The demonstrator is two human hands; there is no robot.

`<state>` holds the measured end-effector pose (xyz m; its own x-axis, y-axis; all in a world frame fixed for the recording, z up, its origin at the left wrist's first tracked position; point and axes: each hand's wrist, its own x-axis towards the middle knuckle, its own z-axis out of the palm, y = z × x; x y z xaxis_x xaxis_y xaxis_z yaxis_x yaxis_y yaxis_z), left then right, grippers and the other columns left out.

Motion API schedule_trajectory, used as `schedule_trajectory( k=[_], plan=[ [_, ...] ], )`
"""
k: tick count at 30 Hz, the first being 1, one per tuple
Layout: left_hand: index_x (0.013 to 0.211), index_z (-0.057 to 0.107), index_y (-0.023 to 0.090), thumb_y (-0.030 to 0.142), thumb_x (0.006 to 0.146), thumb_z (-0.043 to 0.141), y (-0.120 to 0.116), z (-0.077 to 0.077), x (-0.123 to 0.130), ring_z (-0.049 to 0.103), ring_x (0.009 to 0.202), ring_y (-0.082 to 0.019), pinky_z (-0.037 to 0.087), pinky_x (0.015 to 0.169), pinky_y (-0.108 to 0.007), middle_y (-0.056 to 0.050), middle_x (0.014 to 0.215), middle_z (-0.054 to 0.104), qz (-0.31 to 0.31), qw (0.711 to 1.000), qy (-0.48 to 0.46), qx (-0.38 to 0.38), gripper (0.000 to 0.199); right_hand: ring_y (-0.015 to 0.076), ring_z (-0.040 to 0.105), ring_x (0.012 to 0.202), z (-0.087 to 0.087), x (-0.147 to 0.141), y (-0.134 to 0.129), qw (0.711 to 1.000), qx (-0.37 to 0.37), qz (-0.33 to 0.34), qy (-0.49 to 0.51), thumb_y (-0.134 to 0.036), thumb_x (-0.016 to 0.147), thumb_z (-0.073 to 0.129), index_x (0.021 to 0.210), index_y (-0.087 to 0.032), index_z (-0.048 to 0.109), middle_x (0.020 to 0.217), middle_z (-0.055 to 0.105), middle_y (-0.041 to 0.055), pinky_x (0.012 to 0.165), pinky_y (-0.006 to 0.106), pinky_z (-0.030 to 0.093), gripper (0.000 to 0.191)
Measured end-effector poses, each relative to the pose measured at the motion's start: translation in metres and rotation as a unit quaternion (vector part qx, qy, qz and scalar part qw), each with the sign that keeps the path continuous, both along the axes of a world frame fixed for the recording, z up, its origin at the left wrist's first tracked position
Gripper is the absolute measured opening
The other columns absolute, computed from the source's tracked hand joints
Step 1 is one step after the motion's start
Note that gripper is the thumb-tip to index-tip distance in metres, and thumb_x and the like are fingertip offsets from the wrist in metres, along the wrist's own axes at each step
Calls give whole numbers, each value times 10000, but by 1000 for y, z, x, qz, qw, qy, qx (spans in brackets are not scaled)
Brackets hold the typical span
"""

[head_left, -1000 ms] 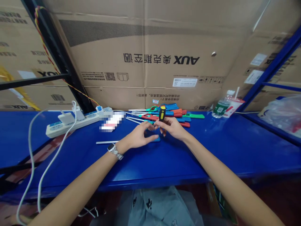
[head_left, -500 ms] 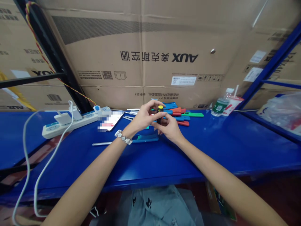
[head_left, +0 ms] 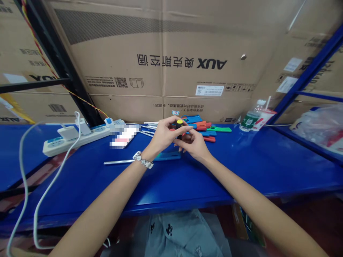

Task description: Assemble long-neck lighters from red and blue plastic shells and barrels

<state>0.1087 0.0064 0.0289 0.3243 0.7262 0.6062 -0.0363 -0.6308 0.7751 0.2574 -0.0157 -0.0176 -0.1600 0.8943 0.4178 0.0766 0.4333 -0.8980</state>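
In the head view, both hands meet over the blue table, around a small upright black cylinder with a yellow end (head_left: 179,122); it resembles a stubby screwdriver handle, its lower part hidden by fingers. My left hand (head_left: 164,132) wraps its fingers and thumb about it from the left. From the right, my right hand (head_left: 195,144) pinches its lower part. Just below my left hand lies a blue long-necked lighter (head_left: 171,156), its metal tube pointing left. Behind the hands is a pile of similar lighters with blue, red and green handles (head_left: 221,129).
A phone (head_left: 125,136) with a blurred screen lies left of the pile, beside a white power strip (head_left: 88,137) with chargers and cables. At right stand a water bottle (head_left: 249,119) and a cup with a straw (head_left: 264,119). A large cardboard sheet (head_left: 171,32) rises behind the table.
The view has shifted slightly. Both hands stay on the black and yellow piece, with only a small change in finger position.
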Motion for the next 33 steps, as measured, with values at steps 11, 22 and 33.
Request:
schedule_trajectory(
  k=[11,22,33],
  plan=[
    [1066,708,199,510,924,704,3,-1,-15,676,827,-185,559,678,-302,-92,1018,741,-86,996,26,-24,342,184,683,622,10,14,-2,996,4,56,-62,-626,842,746,945,-209,675,837,769,63,512,301,522,434],
    [1154,691,231,528,957,658,1,-2,-11,610,675,-138,498,565,-278,-87,1073,698,-81,995,47,-24,358,173,666,611,13,14,2,995,-16,77,-64,-647,847,742,922,-202,677,838,767,70,475,285,516,456],
    [923,623,210,525,834,807,6,-4,-1,613,820,-168,509,719,-296,-26,890,646,37,998,9,43,375,176,659,543,7,7,3,1000,-10,8,-20,-629,733,849,757,-225,563,698,710,23,442,280,480,496]
  ],
)
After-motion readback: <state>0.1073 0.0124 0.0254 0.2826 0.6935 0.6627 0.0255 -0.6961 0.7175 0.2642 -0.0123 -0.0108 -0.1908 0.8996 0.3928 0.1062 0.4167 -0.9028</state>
